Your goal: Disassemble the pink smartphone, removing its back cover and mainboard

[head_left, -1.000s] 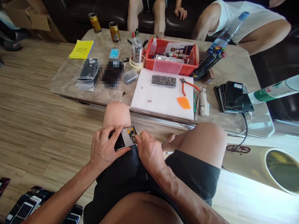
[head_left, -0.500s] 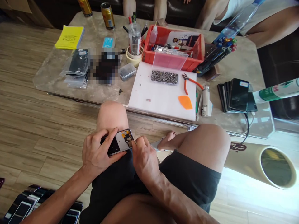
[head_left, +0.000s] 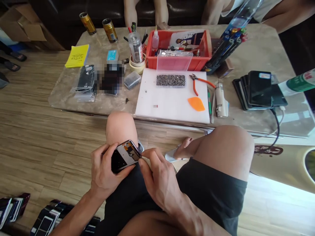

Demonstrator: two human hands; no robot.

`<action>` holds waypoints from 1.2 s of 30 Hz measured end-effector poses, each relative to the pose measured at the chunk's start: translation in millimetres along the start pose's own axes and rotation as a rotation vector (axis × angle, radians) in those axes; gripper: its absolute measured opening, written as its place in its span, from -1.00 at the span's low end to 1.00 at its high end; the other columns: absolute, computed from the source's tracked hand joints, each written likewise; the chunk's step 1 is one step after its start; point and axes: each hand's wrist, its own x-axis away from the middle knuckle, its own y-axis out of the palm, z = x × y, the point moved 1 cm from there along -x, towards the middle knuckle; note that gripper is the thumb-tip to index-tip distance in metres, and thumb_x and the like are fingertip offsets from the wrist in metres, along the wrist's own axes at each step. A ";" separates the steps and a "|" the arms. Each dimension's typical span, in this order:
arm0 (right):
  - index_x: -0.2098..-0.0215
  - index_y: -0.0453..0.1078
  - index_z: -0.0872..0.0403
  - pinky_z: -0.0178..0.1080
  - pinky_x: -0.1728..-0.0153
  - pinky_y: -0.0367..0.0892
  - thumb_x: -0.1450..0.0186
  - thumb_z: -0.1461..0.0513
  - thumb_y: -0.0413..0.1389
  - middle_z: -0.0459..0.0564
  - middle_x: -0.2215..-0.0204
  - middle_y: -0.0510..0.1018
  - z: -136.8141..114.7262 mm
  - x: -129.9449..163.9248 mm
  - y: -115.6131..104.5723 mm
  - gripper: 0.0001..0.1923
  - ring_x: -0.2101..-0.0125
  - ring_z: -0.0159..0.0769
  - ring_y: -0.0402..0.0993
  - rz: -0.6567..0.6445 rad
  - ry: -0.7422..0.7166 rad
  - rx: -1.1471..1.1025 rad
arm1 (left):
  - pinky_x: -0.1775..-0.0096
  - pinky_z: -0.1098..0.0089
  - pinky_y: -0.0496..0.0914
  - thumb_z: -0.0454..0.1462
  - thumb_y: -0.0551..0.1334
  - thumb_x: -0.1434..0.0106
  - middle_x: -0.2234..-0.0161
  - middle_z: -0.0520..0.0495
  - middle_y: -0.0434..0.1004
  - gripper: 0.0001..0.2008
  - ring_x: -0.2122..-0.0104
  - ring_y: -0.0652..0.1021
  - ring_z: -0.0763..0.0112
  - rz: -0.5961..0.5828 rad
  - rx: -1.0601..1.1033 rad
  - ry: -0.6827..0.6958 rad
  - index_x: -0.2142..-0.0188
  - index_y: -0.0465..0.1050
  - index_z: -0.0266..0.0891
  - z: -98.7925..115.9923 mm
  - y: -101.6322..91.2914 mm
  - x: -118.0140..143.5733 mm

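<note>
An opened phone (head_left: pixel 123 157) with its insides showing rests over my left thigh, tilted up at its far end. My left hand (head_left: pixel 103 170) grips it from the left side, fingers wrapped around the edge. My right hand (head_left: pixel 157 175) has its fingertips pinched at the phone's right edge, near an orange-and-black part; whether a small tool is between the fingers I cannot tell. Both knees are raised in front of a low marble table (head_left: pixel 258 55).
On the table lie a white board (head_left: pixel 172 101) with a tray of screws (head_left: pixel 170 80), an orange pick (head_left: pixel 196 104), orange pliers (head_left: pixel 197 83), a red basket (head_left: pixel 182 49), a stack of phones (head_left: pixel 258 90), two cans. More phones (head_left: pixel 46 219) lie on the floor at lower left. Other people's legs are beyond the table.
The view has shifted slightly. The phone's far end has tilted up more in my left hand, and my right fingertips have moved to its right edge.
</note>
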 end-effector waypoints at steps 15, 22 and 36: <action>0.14 0.49 0.05 -0.30 0.21 0.45 -0.52 0.14 0.06 -0.05 0.25 0.64 -8.0 4.4 -29.4 -0.79 0.27 -0.33 0.57 0.016 0.087 -0.562 | 0.00 0.09 0.45 -0.15 0.53 -0.12 -0.02 -0.16 0.31 -0.18 0.01 0.47 0.11 0.074 0.344 -0.236 -0.28 0.17 -0.08 31.9 -11.7 -1.1; 0.12 0.49 0.01 -0.34 0.15 0.44 -0.50 0.20 0.07 -0.07 0.21 0.62 -11.0 8.1 -30.7 -0.85 0.20 -0.35 0.57 0.033 0.007 -0.534 | 0.02 0.22 0.46 -0.22 0.53 -0.13 -0.03 -0.14 0.33 -0.18 0.01 0.48 0.20 0.126 0.437 -0.211 -0.26 0.15 -0.07 33.4 -9.8 2.9; 0.10 0.49 -0.04 -0.27 0.20 0.48 -0.49 0.21 0.08 -0.02 0.20 0.63 -13.0 13.8 -38.2 -0.86 0.21 -0.26 0.59 0.061 -0.092 -0.454 | 0.16 0.17 0.53 -0.04 0.50 -0.14 0.10 -0.14 0.41 -0.33 0.13 0.56 0.19 0.142 0.492 -0.317 -0.10 0.21 -0.09 43.6 -11.2 -1.9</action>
